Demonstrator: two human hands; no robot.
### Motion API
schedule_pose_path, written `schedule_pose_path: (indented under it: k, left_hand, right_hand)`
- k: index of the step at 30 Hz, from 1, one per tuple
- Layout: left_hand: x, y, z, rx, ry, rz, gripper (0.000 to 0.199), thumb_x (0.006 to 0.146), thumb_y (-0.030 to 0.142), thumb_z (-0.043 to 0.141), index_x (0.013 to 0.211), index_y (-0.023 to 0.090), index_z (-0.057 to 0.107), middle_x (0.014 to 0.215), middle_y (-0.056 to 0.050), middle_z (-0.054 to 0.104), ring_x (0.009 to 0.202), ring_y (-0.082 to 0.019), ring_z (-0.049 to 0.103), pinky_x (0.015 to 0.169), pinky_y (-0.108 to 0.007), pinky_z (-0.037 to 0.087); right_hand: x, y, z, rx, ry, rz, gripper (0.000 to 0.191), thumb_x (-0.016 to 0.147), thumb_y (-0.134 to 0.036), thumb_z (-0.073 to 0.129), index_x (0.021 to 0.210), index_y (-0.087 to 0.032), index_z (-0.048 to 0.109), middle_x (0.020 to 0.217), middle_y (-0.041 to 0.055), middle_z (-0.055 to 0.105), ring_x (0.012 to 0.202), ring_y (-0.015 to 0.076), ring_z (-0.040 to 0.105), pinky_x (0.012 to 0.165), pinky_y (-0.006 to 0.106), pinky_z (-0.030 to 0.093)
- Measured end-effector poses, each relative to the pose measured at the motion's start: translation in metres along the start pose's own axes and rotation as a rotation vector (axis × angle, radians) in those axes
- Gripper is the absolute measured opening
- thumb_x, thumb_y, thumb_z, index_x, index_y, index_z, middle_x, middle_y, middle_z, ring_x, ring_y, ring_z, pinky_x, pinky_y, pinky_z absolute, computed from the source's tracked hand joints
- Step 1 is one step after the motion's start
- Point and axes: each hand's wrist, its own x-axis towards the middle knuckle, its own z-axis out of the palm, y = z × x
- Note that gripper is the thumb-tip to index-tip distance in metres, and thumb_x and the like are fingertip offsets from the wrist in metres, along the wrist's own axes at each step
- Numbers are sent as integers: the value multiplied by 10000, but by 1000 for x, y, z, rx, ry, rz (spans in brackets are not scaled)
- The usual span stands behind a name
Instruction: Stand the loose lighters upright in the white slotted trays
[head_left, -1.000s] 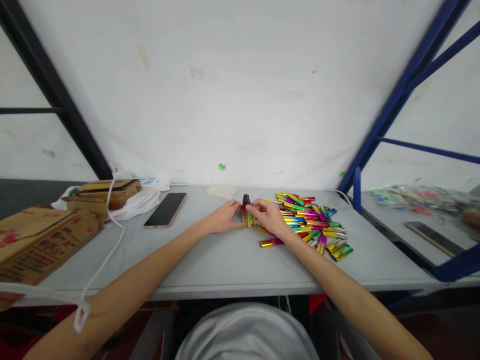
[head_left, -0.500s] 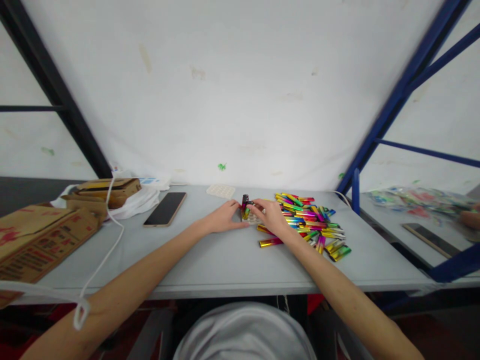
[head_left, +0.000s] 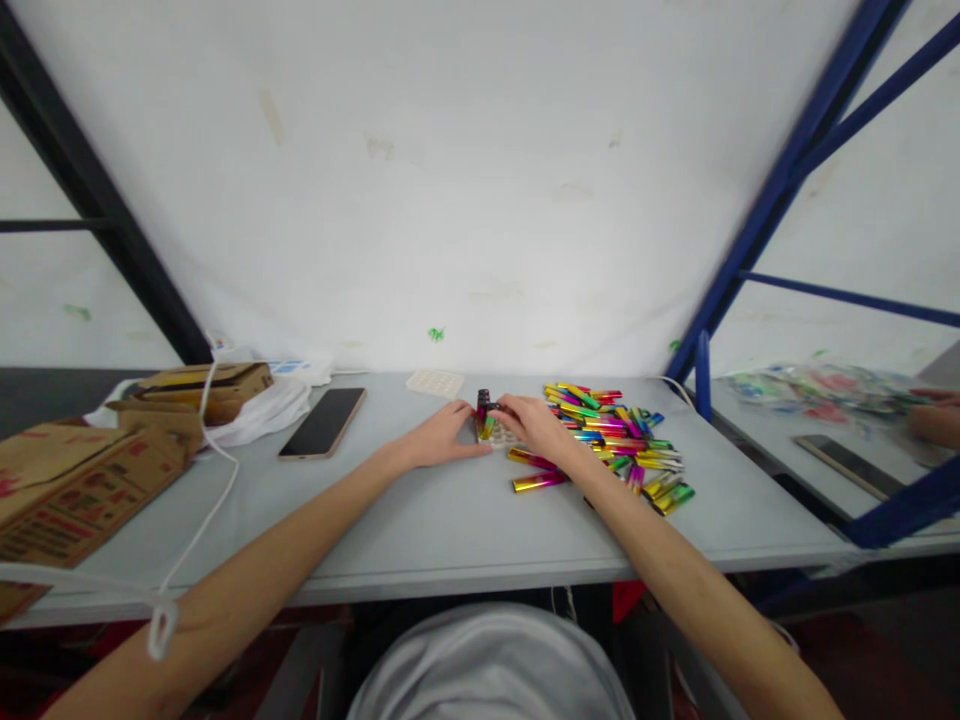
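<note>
A pale tray with round holes (head_left: 504, 436) lies on the grey table, partly covered by my hands. Several shiny lighters (head_left: 484, 404) with black tops stand upright at its left end. My left hand (head_left: 442, 436) rests against the tray's left side, thumb and fingers apart. My right hand (head_left: 534, 422) is over the tray, its fingers pinched on a lighter (head_left: 496, 408) beside the standing ones. Just right of the tray, a loose pile of metallic coloured lighters (head_left: 615, 436) spreads under and beyond my right wrist.
Behind is a second pale tray (head_left: 436, 383). A phone (head_left: 324, 424), cardboard boxes (head_left: 97, 480) and a white cable (head_left: 238, 470) lie left. Beyond the blue frame (head_left: 757, 225) are another phone (head_left: 847, 464), plastic packets (head_left: 825, 385) and another person's hand (head_left: 937, 418).
The whole view has shifted slightly. My right fingers have come down a little closer to the upright lighters; my left hand stays beside the tray.
</note>
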Motion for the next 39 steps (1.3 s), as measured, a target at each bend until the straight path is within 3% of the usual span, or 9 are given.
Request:
schedule_pose_path:
  k: [9,15,18,23,26,30,34,39]
  left_hand:
    - [-1,-1,0,7,18,16,597,861,736,737,1117,198,700,1131,-126,707,1051,-321,678,1002,-446,561]
    - [0,0,-3,17,-1,19,605,872,739,721,1146,199,697,1153,-132,707,1076,-329,679,1023,-457,561]
    - [1,1,-4,24,1,3,606,858,729,739,1139,194,699,1160,-138,708,1079,-334,688,1019,-455,570]
    - [2,-2,-3,13,3,-9,631,852,706,747,1168,160,717,1253,-184,703,1173,-379,693,1073,-473,560]
    - [2,-10,-4,-3,16,11,628,840,680,766,1200,167,726,1338,-198,681,1255,-381,669,1141,-484,528]
    - [2,-19,-8,-20,6,15,637,807,682,807,1210,193,743,1377,-176,676,1298,-367,657,1173,-465,505]
    - [4,-25,-7,-47,2,-13,696,762,728,832,1223,212,753,1359,-150,695,1275,-365,668,1159,-468,510]
    - [7,-30,-3,-57,19,-20,731,719,760,853,1207,222,768,1336,-143,711,1242,-373,681,1132,-480,528]
  right_hand:
    - [7,-3,6,-62,-58,39,265,1109,-391,606,1188,-171,731,940,115,807,814,216,735,737,272,436]
    - [1,3,-2,46,-48,-15,229,1076,-378,660,1140,-185,765,822,53,786,717,182,688,714,257,437]
    - [-5,20,-17,54,-29,13,232,1086,-361,634,1141,-186,776,846,50,790,727,178,684,735,262,450]
    - [-19,66,-44,-28,120,224,193,1066,-223,601,1142,-159,766,934,82,803,807,199,715,789,287,488]
    - [-28,91,-54,-87,146,298,201,1041,-197,620,1170,-142,764,937,94,795,837,212,714,831,305,508]
    - [-32,105,-52,-175,35,285,184,1013,-229,689,1114,-123,800,1060,154,788,963,245,713,936,339,521]
    - [-27,100,-40,-180,-71,191,213,1037,-271,676,1136,-151,822,1144,161,789,1104,271,696,1040,386,506]
    - [-22,93,-35,-159,-124,163,237,1064,-271,635,1103,-156,839,1143,158,802,1129,280,696,1046,398,505]
